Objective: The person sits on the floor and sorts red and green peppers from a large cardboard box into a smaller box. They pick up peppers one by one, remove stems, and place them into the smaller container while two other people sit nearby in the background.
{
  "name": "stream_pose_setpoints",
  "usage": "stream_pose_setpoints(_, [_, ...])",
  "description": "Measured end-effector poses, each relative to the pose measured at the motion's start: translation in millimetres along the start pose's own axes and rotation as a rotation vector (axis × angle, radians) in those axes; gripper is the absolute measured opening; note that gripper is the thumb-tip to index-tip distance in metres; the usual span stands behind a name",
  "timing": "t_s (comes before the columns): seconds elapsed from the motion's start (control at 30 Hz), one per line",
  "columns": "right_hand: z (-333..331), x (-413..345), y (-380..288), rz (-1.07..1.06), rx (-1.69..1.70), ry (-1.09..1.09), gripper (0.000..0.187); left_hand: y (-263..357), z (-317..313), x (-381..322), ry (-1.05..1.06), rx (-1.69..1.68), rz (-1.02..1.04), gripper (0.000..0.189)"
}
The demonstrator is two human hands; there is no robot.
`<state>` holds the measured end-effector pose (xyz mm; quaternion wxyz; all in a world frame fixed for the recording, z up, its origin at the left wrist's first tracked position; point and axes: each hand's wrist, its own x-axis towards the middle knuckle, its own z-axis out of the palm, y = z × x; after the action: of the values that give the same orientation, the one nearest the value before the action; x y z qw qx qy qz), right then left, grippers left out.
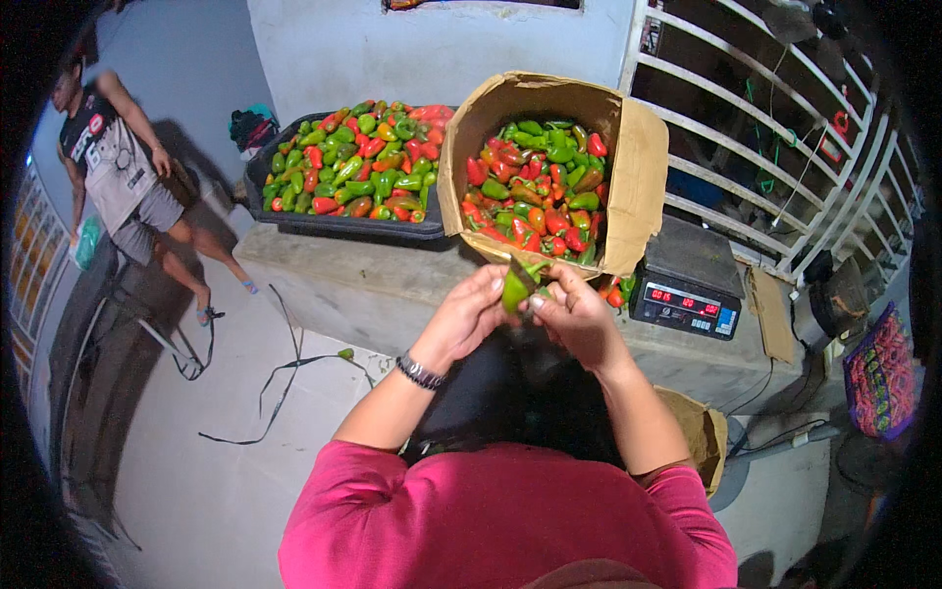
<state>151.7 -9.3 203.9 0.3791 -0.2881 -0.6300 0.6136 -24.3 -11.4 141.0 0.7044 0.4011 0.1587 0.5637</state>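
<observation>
A green pepper (517, 289) is held up between my two hands, just in front of the open cardboard box (636, 184). My left hand (471, 313) grips its left side with thumb and fingers. At its right side, by the stem, the fingers of my right hand (574, 313) pinch it. A dark band runs slantwise across the pepper; whether it is a mark or a thin blade I cannot tell. Red and green peppers (541, 193) lie loose inside the box. To its left, a black plastic tray (346, 224) is heaped with more peppers (353, 166).
A digital scale (688, 283) stands right of the box on the concrete ledge (331, 269). Below is another cardboard box (695, 434). Black straps (294, 364) and a green piece (346, 354) lie on the floor. A person (121, 154) is at left, holding a green bag (86, 241).
</observation>
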Motion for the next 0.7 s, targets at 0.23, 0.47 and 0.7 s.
stream_pose_setpoints(0.23, [6.6,-1.2,25.2,-0.312,-0.494,-0.092,0.043,-6.1,9.5,-20.9,0.155,1.123,0.306,0.046])
stream_pose_setpoints(0.47, [12.3,-5.2,15.7,0.065,-0.58,-0.098,0.045,-11.8,10.9,-28.1,0.267,1.061,0.242,0.022])
stream_pose_setpoints(0.7, [-13.4,-5.1,35.4,0.133,-0.267,-0.141,0.033,1.3,-15.3,-54.5,-0.038,0.203,-0.028,0.028])
